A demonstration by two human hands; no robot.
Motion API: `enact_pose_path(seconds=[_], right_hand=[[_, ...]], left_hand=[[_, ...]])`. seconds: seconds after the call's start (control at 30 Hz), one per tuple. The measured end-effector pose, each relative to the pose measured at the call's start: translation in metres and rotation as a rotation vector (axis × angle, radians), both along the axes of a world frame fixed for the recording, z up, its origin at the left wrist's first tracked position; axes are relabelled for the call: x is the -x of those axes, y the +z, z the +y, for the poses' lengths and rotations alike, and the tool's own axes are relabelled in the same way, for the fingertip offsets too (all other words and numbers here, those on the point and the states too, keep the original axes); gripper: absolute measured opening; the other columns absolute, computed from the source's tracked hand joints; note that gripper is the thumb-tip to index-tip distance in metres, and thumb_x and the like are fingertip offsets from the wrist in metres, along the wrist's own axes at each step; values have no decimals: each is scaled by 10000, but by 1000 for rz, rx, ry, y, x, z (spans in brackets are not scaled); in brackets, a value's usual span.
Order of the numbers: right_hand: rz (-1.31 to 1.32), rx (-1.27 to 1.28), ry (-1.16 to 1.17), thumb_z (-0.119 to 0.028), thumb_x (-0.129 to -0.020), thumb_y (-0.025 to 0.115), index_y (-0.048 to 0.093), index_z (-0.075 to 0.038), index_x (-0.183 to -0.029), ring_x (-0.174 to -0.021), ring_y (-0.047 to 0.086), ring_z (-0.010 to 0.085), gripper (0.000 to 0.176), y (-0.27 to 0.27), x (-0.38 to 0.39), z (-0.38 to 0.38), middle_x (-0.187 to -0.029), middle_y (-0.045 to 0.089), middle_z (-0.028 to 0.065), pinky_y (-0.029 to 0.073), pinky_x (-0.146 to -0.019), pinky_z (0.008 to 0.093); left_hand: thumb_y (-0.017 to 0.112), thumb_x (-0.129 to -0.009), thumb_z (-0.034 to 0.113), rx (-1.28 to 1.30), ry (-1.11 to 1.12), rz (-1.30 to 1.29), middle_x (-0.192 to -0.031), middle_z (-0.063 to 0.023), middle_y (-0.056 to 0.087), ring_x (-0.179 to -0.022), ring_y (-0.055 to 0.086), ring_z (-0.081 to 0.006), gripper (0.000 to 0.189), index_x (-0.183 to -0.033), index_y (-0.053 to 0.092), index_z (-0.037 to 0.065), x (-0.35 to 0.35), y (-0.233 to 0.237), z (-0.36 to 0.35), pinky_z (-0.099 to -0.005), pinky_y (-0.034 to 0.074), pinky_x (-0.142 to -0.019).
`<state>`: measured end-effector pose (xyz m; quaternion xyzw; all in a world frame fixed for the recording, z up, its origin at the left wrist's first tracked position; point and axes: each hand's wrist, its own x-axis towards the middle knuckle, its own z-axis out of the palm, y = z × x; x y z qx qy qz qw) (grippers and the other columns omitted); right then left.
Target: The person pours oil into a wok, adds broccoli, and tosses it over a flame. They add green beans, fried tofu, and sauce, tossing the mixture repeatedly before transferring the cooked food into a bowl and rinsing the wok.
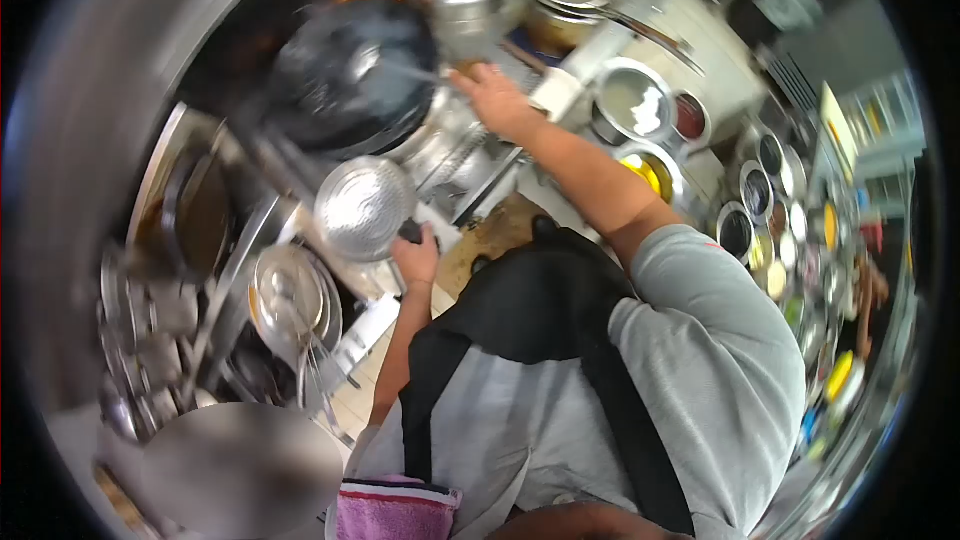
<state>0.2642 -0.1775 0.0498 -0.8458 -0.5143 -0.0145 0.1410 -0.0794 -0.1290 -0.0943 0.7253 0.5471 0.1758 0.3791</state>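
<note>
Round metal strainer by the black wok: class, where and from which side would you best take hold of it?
Probably take the strainer by its dark handle, coming from the body's side, as the left hand does. The rest is wide and round, hard to close fingers on, while the handle sticks out toward the person.

No text, label or number can be read anywhere (view too blurred)

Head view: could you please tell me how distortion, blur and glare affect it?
Head view: the fisheye lens bends the scene into a circle with black corners; the left rim is smeared; the round metal ladle, held in the grip of the left hand, shows glare on its bowl; the right hand near the black wok looks slightly soft.
</note>
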Motion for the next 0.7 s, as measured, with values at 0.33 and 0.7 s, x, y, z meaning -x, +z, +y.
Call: enact_pose_path(seconds=[0.33,0.7], right_hand=[[79,-209,-423,-143,-890,716,569,-212,-1458,-1045,652,362,592,12,130,-383,-1190,628,149,558,-875,461],[-500,-800,-2158,-188,-972,615,685,-64,-1270,-1052,659,410,330,-40,375,-886,-1108,693,227,528,-902,485]], left_hand=[[781,-900,351,-485,-306,-66,-1223,-268,641,-1042,657,-435,631,-1330,585,-68,-41,13,-12,-484,554,-925],[791,-894,374,-734,-655,-297,-1197,-245,644,-984,659,-397,633,-1332,603,-43,-138,62,-86,-463,562,-884]])
